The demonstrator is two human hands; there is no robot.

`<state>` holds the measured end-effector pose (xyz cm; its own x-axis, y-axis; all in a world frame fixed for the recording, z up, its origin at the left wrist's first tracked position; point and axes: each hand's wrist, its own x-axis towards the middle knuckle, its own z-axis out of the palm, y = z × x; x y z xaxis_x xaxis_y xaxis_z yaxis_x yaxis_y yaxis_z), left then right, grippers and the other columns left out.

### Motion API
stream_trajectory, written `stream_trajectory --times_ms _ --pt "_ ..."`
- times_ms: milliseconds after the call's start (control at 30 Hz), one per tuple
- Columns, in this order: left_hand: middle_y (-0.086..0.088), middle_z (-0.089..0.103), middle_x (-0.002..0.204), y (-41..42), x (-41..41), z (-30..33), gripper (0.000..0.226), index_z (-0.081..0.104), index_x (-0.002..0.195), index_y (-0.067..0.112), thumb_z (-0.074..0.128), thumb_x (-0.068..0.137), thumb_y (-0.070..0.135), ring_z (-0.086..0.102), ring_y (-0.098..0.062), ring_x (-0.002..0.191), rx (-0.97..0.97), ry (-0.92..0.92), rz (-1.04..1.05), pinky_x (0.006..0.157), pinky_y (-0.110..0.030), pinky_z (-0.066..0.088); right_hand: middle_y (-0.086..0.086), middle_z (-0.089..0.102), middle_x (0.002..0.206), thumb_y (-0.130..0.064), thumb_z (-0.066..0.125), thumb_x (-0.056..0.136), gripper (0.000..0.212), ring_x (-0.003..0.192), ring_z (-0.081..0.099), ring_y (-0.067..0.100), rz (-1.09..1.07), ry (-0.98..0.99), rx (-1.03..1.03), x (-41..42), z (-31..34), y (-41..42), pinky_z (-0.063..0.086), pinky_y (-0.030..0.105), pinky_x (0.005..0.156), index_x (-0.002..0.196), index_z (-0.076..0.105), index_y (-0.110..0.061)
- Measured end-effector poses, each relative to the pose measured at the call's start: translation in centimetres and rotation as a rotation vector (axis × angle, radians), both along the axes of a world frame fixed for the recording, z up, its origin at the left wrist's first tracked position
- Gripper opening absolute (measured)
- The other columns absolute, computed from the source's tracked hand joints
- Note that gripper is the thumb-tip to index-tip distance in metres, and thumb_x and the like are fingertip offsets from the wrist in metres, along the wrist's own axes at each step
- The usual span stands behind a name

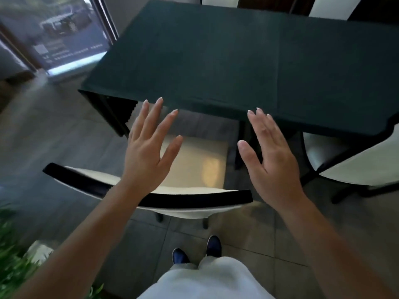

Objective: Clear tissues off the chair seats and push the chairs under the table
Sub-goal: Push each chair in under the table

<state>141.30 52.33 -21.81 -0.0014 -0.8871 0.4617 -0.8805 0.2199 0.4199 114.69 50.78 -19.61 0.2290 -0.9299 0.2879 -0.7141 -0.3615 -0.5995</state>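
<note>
- We hold our left hand (149, 152) and right hand (269, 160) out above the near chair (194, 167), fingers spread and straight, gripping nothing.
- The chair's cream seat sits partly under the dark tabletop (216, 61); its black-edged backrest lies below our wrists.
- We see no tissue on the visible part of the seat.
- A second chair (354, 167) stands to the right, seat partly under the tabletop.
</note>
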Motion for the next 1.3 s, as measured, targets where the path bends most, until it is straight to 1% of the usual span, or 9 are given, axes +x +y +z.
stream_trajectory --times_ms 167,267,333,400,533,633,767,933,1300 --pt "-0.004 0.022 0.169 4.4 3.1 -1.0 0.056 0.045 0.153 0.018 0.043 0.105 0.045 0.007 -0.028 0.159 0.122 -0.081 0.050 0.119 -0.065 0.026 -0.007 0.020 0.169 -0.052 0.036 0.105 0.064 0.157 0.009 0.007 0.101 0.059 0.037 2.6 -1.8 0.9 0.026 0.045 0.125 0.161 0.028 -0.023" --pt "-0.002 0.019 0.170 6.5 5.8 -1.7 0.057 0.040 0.156 0.021 0.040 0.105 0.046 0.004 -0.025 0.159 0.191 -0.128 0.043 0.125 -0.060 0.017 -0.005 0.020 0.169 -0.048 0.040 0.105 0.065 0.157 0.011 0.012 0.118 0.053 0.023 4.1 -3.0 2.4 0.026 0.047 0.125 0.162 0.024 -0.020" --pt "0.001 0.016 0.170 7.8 7.6 -2.6 0.058 0.036 0.157 0.024 0.035 0.105 0.049 0.001 -0.022 0.159 0.251 -0.169 0.058 0.127 -0.054 0.009 -0.003 0.020 0.170 -0.048 0.040 0.105 0.066 0.157 0.010 0.012 0.081 0.072 0.023 4.6 -3.4 3.2 0.025 0.048 0.125 0.162 0.024 -0.018" --pt "0.002 0.013 0.171 8.9 9.5 -3.9 0.060 0.034 0.158 0.026 0.028 0.105 0.055 -0.002 -0.020 0.159 0.330 -0.187 0.082 0.127 -0.056 0.007 -0.002 0.019 0.170 -0.050 0.037 0.105 0.067 0.157 0.009 0.011 0.030 0.112 0.036 5.2 -4.0 4.7 0.024 0.047 0.126 0.161 0.025 -0.016" --pt "-0.006 0.012 0.171 10.1 11.5 -5.7 0.071 0.033 0.159 0.023 0.014 0.104 0.064 -0.003 -0.029 0.159 0.421 -0.349 0.019 0.125 -0.059 0.007 0.003 0.024 0.168 -0.053 0.034 0.105 0.068 0.157 0.016 0.015 0.012 0.229 0.047 7.2 -6.6 8.3 0.022 0.045 0.126 0.160 0.030 -0.013" --pt "-0.007 0.010 0.171 10.2 12.0 -5.8 0.078 0.029 0.160 0.022 0.017 0.100 0.071 -0.002 -0.031 0.158 0.425 -0.375 -0.017 0.125 -0.059 0.008 0.007 0.038 0.162 -0.057 0.032 0.105 0.068 0.153 0.030 0.023 -0.025 0.409 -0.066 8.1 -8.2 9.1 0.027 0.051 0.122 0.152 0.045 -0.010" --pt "-0.007 0.017 0.170 9.6 12.2 -6.0 0.082 0.036 0.158 0.020 0.024 0.098 0.075 0.005 -0.032 0.158 0.400 -0.348 -0.053 0.123 -0.061 0.014 0.007 0.039 0.161 -0.071 0.028 0.100 0.082 0.152 0.032 0.024 -0.037 0.550 -0.057 8.5 -8.5 8.7 0.025 0.052 0.121 0.152 0.045 -0.011" --pt "-0.007 0.019 0.170 8.9 12.5 -5.9 0.086 0.039 0.156 0.018 0.024 0.096 0.078 0.008 -0.031 0.158 0.363 -0.339 -0.058 0.124 -0.060 0.014 0.007 0.039 0.161 -0.078 0.030 0.094 0.091 0.151 0.034 0.025 -0.086 0.589 -0.075 8.9 -8.9 8.2 0.025 0.052 0.121 0.153 0.043 -0.010" --pt "-0.009 0.022 0.169 5.2 16.1 -6.4 0.094 0.037 0.156 0.015 0.024 0.093 0.083 0.010 -0.034 0.157 0.321 -0.374 -0.085 0.124 -0.060 0.014 0.009 0.045 0.157 -0.079 0.028 0.095 0.093 0.149 0.038 0.025 -0.137 0.617 -0.109 12.5 -9.3 6.1 0.026 0.050 0.121 0.152 0.044 -0.008"
